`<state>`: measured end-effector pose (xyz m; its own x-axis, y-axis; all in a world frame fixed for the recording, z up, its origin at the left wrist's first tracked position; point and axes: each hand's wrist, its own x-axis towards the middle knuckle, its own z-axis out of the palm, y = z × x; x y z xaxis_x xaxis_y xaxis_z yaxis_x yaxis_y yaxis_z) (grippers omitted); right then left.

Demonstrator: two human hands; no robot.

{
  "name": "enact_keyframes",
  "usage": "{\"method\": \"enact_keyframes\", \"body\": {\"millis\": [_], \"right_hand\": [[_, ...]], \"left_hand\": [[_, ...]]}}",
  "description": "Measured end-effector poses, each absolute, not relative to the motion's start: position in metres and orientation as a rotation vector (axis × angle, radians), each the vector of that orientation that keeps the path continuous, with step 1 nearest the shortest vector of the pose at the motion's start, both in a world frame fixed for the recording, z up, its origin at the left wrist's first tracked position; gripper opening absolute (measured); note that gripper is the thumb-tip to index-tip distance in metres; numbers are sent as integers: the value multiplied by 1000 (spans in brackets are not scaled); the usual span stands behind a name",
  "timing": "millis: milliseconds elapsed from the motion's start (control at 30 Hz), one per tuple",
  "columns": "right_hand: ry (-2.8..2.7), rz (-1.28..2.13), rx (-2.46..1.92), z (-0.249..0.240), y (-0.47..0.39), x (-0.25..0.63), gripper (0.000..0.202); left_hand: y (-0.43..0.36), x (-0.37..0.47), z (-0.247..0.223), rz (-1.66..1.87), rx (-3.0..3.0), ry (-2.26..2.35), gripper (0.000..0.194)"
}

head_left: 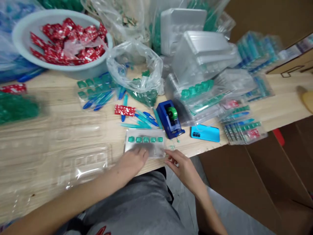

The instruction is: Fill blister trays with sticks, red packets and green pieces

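Note:
A clear plastic tray [156, 132] lies at the table's front edge, with a row of several green plastic pieces [146, 139] along its far side. My left hand [134, 161] reaches over the tray's near left part, its bent fingers on the plastic; the fingertips are partly hidden. At the tray's right corner is my right hand [179, 163], thumb and index finger apart and curved, nothing visible between them. Just beyond the tray stands a blue tape dispenser [168, 120] with a green roll. Blue pens [146, 119] and a red patterned packet [124, 110] lie behind the tray.
A light-blue basin [22, 42] holds red packets. Next to it stands an open plastic bag [134, 65] of green pieces. Stacked clear trays [195, 55] fill the back right, and a blue phone [204, 133] lies right. Empty clear shells [84, 163] lie left. Cardboard boxes [232, 176] stand below.

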<state>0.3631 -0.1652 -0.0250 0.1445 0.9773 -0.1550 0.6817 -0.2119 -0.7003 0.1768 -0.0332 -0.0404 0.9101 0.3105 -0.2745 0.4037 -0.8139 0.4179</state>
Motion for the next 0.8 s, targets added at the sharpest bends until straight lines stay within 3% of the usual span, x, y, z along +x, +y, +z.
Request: {"method": "enact_keyframes", "body": {"millis": [100, 333, 467, 633, 800], "right_hand": [[-1612, 807, -1970, -25, -166, 361, 28], [-1598, 535, -1744, -6, -153, 365, 12], [-1638, 523, -1708, 11, -144, 377, 10], [-1728, 601, -1730, 15, -142, 378, 11], [-1703, 731, -1775, -15, -154, 364, 16]], "left_hand": [[-45, 172, -35, -196, 2688, 527, 31], [-39, 161, 6, 534, 2976, 561, 27], [-42, 151, 16, 715, 2808, 733, 21], [-36, 134, 8, 446, 2607, 779, 31], [-23, 148, -21, -30, 2345, 543, 30]]}}
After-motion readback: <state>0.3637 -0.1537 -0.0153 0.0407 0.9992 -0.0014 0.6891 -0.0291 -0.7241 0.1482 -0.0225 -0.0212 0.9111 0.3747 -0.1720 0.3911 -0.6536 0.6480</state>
